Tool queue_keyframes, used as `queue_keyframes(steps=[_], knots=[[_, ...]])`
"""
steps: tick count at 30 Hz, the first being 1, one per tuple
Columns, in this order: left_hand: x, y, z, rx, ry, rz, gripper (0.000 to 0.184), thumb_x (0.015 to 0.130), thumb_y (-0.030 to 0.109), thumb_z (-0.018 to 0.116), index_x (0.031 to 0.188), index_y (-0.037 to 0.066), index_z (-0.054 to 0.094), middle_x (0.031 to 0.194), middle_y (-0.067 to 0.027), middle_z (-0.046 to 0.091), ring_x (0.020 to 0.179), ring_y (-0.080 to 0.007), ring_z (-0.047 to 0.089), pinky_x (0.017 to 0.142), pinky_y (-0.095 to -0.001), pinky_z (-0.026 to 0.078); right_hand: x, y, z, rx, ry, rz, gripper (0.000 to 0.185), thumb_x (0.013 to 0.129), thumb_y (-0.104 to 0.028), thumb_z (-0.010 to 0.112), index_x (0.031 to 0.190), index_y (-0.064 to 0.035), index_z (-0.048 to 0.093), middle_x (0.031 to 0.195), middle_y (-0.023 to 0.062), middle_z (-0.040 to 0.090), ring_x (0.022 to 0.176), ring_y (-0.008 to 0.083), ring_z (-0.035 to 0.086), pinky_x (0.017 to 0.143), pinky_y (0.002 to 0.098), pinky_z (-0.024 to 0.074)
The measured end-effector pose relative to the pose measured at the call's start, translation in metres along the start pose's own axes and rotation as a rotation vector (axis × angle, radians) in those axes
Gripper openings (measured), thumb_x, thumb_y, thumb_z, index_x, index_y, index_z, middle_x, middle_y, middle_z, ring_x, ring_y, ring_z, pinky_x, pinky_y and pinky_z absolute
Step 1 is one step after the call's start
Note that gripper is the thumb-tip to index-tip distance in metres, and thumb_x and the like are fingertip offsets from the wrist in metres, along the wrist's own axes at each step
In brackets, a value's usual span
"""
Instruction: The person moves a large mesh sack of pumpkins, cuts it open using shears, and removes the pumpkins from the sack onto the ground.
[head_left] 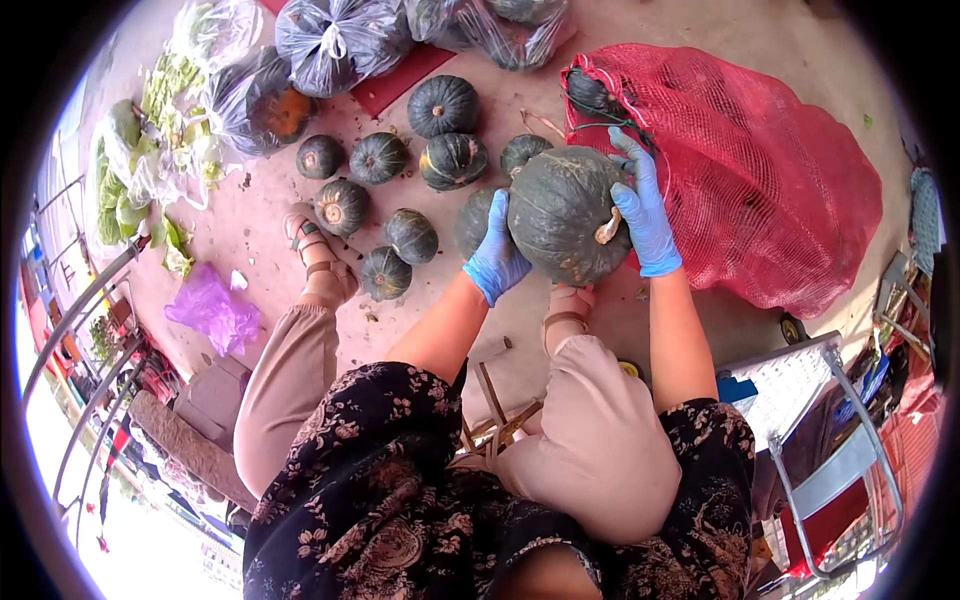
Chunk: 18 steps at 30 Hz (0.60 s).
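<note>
A large dark green pumpkin [562, 215] with a pale stem is held up between my two blue-gloved hands. My left hand [497, 255] presses against its left side, fingers along the skin. On its right side, next to the stem, my right hand [643, 212] grips it with thumb and fingers spread around it. Just right of my right hand lies a red mesh sack [760, 190], with another dark pumpkin [590, 92] showing at its mouth. Left of the held pumpkin, several smaller green pumpkins [378, 158] rest on the floor; one is partly hidden behind my left hand.
Filled plastic bags [340, 45] stand along the far side. Leafy greens [125, 190] and a purple plastic bag [213, 310] lie at the left. A metal-framed chair [840, 450] is at the lower right, and my sandalled foot [320, 255] stands beside the pumpkins.
</note>
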<state>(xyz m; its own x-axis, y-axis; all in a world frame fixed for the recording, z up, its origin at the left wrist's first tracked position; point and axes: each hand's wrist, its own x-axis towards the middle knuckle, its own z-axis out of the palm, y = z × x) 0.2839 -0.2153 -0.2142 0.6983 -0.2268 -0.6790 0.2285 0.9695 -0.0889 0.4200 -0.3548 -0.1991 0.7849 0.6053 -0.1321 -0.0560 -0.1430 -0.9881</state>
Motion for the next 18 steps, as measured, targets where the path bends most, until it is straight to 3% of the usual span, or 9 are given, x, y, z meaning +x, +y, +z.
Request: queue_keyframes(steps=[2, 3, 4, 6, 9, 10, 15, 18], knots=[[-0.017, 0.020, 0.000, 0.093, 0.088, 0.115, 0.069, 0.081, 0.059, 0.041, 0.132, 0.013, 0.033, 0.134, -0.0100, 0.036, 0.122, -0.0271, 0.036, 0.103, -0.0436, 0.027, 0.008, -0.003, 0.023, 0.267, -0.089, 0.210, 0.067, 0.075, -0.034, 0.066, 0.127, -0.0043, 0.036, 0.112, 0.0094, 0.046, 0.097, 0.0165, 0.046, 0.087, 0.0287, 0.0373], [-0.026, 0.033, 0.000, 0.139, 0.132, 0.164, 0.068, 0.082, 0.057, 0.042, 0.132, 0.013, 0.032, 0.134, -0.0100, 0.036, 0.122, -0.0270, 0.036, 0.103, -0.0434, 0.027, 0.013, -0.009, 0.038, 0.243, -0.162, 0.218, 0.076, 0.072, -0.037, 0.069, 0.128, -0.0025, 0.032, 0.118, 0.0114, 0.043, 0.106, 0.0199, 0.042, 0.092, 0.0305, 0.0337], [-0.039, 0.047, 0.001, 0.224, 0.148, 0.258, 0.066, 0.083, 0.054, 0.043, 0.132, 0.011, 0.032, 0.133, -0.0106, 0.037, 0.122, -0.0269, 0.036, 0.103, -0.0428, 0.027, 0.019, -0.014, 0.052, 0.218, -0.236, 0.223, 0.086, 0.068, -0.040, 0.072, 0.130, -0.0007, 0.027, 0.123, 0.0135, 0.040, 0.115, 0.0233, 0.039, 0.098, 0.0324, 0.0300], [-0.059, 0.078, -0.016, 0.347, 0.172, 0.366, 0.063, 0.084, 0.051, 0.044, 0.130, 0.009, 0.033, 0.132, -0.0111, 0.039, 0.121, -0.0270, 0.037, 0.102, -0.0428, 0.028, 0.031, -0.007, 0.091, 0.107, -0.262, 0.080, 0.090, 0.064, -0.040, 0.075, 0.129, 0.0000, 0.028, 0.124, 0.0153, 0.039, 0.115, 0.0247, 0.038, 0.098, 0.0340, 0.0300], [-0.085, 0.126, -0.035, 0.284, 0.163, 0.513, 0.059, 0.085, 0.048, 0.044, 0.129, 0.009, 0.035, 0.130, -0.0116, 0.041, 0.117, -0.0263, 0.042, 0.100, -0.0425, 0.032, 0.050, -0.001, 0.149, 0.072, -0.301, 0.066, 0.096, 0.057, -0.042, 0.079, 0.128, 0.0011, 0.029, 0.125, 0.0186, 0.037, 0.116, 0.0279, 0.037, 0.100, 0.0355, 0.0285], [-0.090, 0.139, -0.030, 0.344, 0.284, 0.653, 0.057, 0.085, 0.047, 0.045, 0.126, 0.009, 0.039, 0.126, -0.0117, 0.045, 0.112, -0.0259, 0.046, 0.097, -0.0424, 0.035, 0.057, -0.002, 0.167, 0.025, -0.283, 0.038, 0.090, 0.062, -0.035, 0.078, 0.129, -0.0005, 0.028, 0.122, 0.0145, 0.041, 0.113, 0.0225, 0.040, 0.097, 0.0344, 0.0324], [-0.107, 0.196, -0.058, 0.184, 0.443, 0.680, 0.048, 0.085, 0.040, 0.047, 0.117, 0.005, 0.050, 0.117, -0.0102, 0.053, 0.105, -0.0241, 0.052, 0.093, -0.0366, 0.040, 0.079, -0.002, 0.233, 0.026, -0.302, 0.169, 0.084, 0.064, -0.034, 0.076, 0.123, 0.0069, 0.032, 0.113, 0.0197, 0.046, 0.106, 0.0235, 0.046, 0.091, 0.0350, 0.0378], [-0.103, 0.229, -0.110, 0.584, 0.474, 0.975, 0.041, 0.086, 0.029, 0.048, 0.119, 0.006, 0.048, 0.117, -0.0092, 0.051, 0.108, -0.0206, 0.048, 0.094, -0.0326, 0.036, 0.080, 0.018, 0.265, -0.126, -0.249, 0.114, 0.084, 0.063, -0.040, 0.073, 0.123, 0.0032, 0.034, 0.116, 0.0240, 0.045, 0.107, 0.0332, 0.046, 0.093, 0.0378, 0.0363]])
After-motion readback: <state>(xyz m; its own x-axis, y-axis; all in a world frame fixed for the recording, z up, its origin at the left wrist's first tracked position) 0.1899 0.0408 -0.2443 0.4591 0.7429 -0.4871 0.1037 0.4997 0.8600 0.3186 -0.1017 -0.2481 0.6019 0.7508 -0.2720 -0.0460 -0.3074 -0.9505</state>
